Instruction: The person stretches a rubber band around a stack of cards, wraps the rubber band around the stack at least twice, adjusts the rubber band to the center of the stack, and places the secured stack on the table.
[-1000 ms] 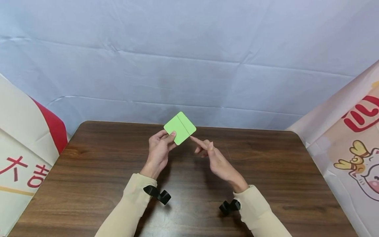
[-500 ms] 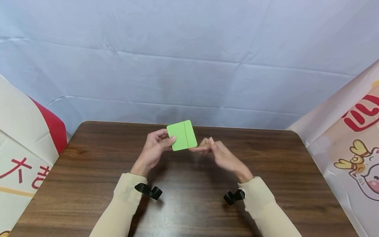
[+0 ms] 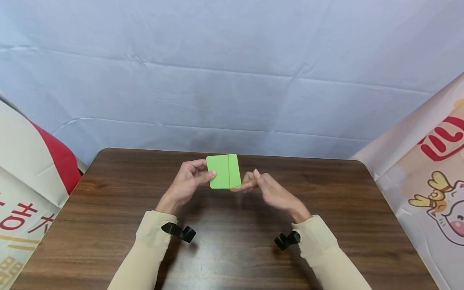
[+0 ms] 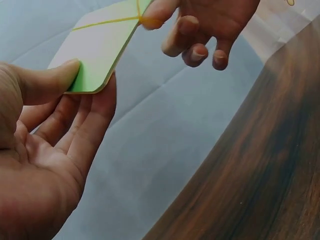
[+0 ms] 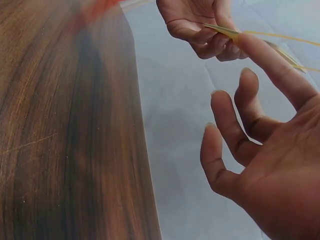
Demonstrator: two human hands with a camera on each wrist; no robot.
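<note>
My left hand pinches a thin green square card with rounded corners, thumb on its face and fingers behind. It is held up over the wooden table. A thin yellow elastic band crosses the card in the left wrist view and bends at its edge, by the right index fingertip. My right hand extends its index finger to the card's lower right edge, against the band. Its other fingers are loosely bent and grip nothing. Part of the card's far side is hidden.
The brown wooden table spans the space below both hands. A pale cloth hangs behind its far edge. Printed banners hang at the left and right. Black camera mounts sit at both wrists.
The card has turned clockwise from a diamond slant to nearly square-on and come slightly lower. My left forearm has shifted left. My right index finger has swung to lie nearly level along the card's lower edge.
</note>
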